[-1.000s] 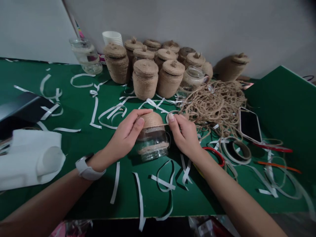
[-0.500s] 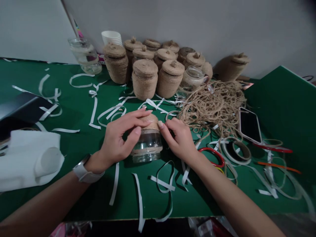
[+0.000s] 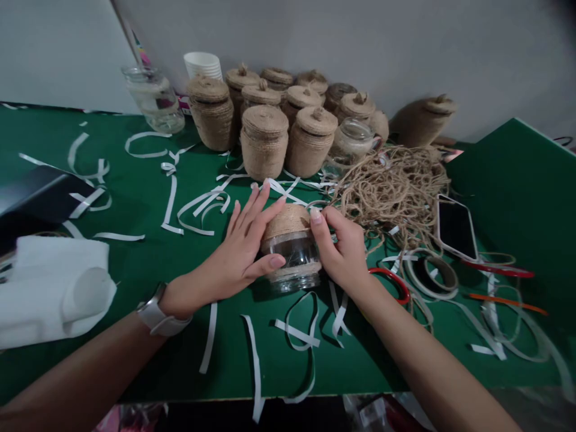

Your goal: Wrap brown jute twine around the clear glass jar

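Observation:
A clear glass jar [image 3: 294, 255] lies tilted on the green table, its mouth toward me. Jute twine [image 3: 288, 221] is wound in close rows around its far end, and a pale band circles it near the mouth. My left hand [image 3: 240, 252] is open, fingers spread, palm and thumb against the jar's left side. On the right side, my right hand [image 3: 341, 249] is closed, its thumb and curled fingers pinching at the edge of the winding. The twine between those fingers is mostly hidden. A strand shows beside this hand, toward the tangled twine pile [image 3: 396, 192].
Several twine-covered lidded jars [image 3: 264, 144] stand at the back, with paper cups [image 3: 202, 65] behind. White strips [image 3: 254, 360] litter the green table [image 3: 171, 366]. At right lie a phone [image 3: 456, 228], a tape roll [image 3: 432, 276] and red-handled scissors [image 3: 396, 282]. White paper [image 3: 54, 288] lies left.
The jar has shifted right and turned. My left hand has opened from its grip over the winding to spread fingers at the jar's side. My right hand has moved slightly right.

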`<state>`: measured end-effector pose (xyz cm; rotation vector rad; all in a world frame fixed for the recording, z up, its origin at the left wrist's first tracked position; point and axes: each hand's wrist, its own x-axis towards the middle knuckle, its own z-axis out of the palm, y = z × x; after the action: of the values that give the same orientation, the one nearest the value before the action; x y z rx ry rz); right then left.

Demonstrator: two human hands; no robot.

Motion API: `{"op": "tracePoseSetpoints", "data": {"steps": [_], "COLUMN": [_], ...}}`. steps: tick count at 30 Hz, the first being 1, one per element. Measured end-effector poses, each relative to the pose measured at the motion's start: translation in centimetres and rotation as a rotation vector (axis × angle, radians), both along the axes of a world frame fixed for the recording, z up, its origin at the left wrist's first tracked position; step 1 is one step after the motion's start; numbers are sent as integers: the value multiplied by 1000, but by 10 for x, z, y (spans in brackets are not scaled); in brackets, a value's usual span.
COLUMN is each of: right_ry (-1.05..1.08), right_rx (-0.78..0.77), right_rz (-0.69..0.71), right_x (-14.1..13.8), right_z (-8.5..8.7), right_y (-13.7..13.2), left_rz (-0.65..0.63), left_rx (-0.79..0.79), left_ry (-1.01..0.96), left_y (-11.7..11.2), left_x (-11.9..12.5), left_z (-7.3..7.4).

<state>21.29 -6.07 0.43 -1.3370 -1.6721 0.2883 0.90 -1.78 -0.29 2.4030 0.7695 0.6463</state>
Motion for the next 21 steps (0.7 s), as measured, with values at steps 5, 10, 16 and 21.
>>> {"op": "tracePoseSetpoints", "data": {"steps": [5, 10, 16, 21], "right_ry": [-39, -23, 158, 114], "right_rx": [-32, -99, -162, -167], "right_rz": [-42, -8, 124, 103], "right_x": [-1, 1, -6, -7], "right_z": [0, -1, 2, 3], "right_y": [1, 2, 2, 2], "left_rz": [33, 30, 85, -55], "left_rx": [169, 172, 58, 121], "left_ry": [38, 3, -255, -86], "left_y": [7, 10, -1, -4], "left_x": [-5, -9, -3, 2], "left_z": [12, 12, 17, 17]}}
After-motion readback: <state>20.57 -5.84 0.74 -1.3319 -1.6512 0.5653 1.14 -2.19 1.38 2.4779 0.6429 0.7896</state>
